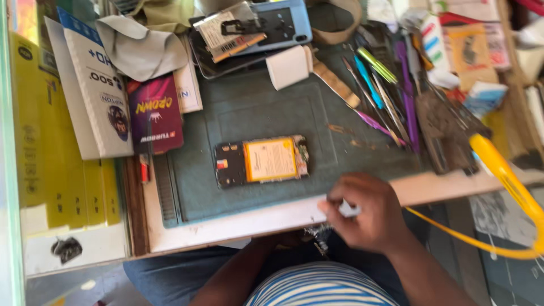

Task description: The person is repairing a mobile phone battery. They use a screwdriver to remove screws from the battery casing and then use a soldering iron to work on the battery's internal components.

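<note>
My right hand (365, 212) pinches a small white piece (348, 209) near the mat edge; opened phone (262, 160) lies beyond. Left hand hidden.

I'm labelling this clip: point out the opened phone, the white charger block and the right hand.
opened phone (262, 161), head view, on its yellow battery.
white charger block (289, 67), head view, middle of its front face.
right hand (365, 212), head view, back of the hand.
</note>
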